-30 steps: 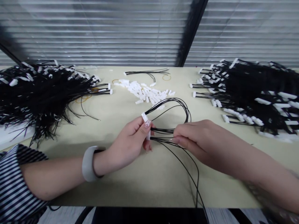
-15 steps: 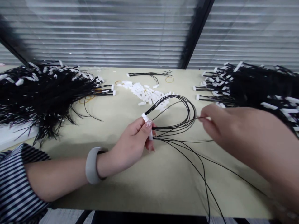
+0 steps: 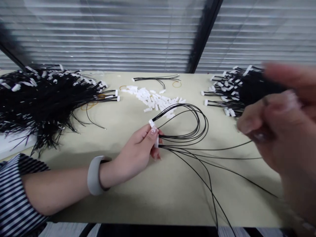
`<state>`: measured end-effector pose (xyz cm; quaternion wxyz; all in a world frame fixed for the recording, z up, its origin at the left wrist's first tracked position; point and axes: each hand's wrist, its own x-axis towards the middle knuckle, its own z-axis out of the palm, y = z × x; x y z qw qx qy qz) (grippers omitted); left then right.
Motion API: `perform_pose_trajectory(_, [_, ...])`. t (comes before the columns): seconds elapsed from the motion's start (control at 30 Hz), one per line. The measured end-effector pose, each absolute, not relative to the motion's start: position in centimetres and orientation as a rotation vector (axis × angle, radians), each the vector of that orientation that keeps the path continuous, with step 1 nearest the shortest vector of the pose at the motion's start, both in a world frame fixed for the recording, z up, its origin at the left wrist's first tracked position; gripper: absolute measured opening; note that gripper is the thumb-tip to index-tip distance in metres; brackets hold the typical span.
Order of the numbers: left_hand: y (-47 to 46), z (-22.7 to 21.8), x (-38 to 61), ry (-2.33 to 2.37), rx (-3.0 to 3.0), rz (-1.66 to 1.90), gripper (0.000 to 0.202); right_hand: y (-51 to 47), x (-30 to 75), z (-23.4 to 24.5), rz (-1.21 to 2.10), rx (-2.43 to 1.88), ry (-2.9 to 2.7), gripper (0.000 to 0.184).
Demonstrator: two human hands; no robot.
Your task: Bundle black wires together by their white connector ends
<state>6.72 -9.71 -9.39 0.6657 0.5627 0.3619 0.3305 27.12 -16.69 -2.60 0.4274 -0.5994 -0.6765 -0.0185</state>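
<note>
My left hand (image 3: 137, 151) pinches white plastic connectors between thumb and fingers: one connector (image 3: 151, 123) pokes out above the thumb, and a white piece (image 3: 156, 141) shows below it. Thin black wires (image 3: 206, 126) curve in a loop from the upper connector back to the lower piece. More loose wires (image 3: 209, 187) fan out from the lower piece to the right and toward the table's front edge. My right hand (image 3: 278, 121) is raised at the right, close to the camera and smeared by motion. Two wires run toward it, but whether its fingers hold one is unclear.
A pile of loose white connectors (image 3: 158, 100) lies mid-table. Behind it sits a short wire harness (image 3: 155, 78) near a rubber band (image 3: 176, 84). Heaps of black harnesses stand at the left (image 3: 49, 98) and right (image 3: 251, 87). Window blinds (image 3: 123, 36) rise behind the table.
My right hand has moved up and right, away from the loop. A wire it was pulling from the loop now trails straight to the right. My left hand keeps its grip.
</note>
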Motion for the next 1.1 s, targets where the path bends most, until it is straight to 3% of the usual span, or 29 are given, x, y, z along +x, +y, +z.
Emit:
perform_pose_trajectory(0.1, [-9.9,-9.2,6.7,0.817,1.313,0.717,0.028,-16.7,25.8,-2.8,0.006,-1.483,-1.755,0.012])
perform_pose_trajectory(0.17, [-10.0,-9.1,6.7,0.824,1.358,0.696,0.029,-16.5,25.2,-3.1,-0.081,-1.444,-1.937,0.006])
perform_pose_trajectory(1.1, [-10.8,-8.8,6.5,0.793,1.610,0.634,0.030,-15.1,23.8,-5.0,0.059,-1.515,-2.105,0.016])
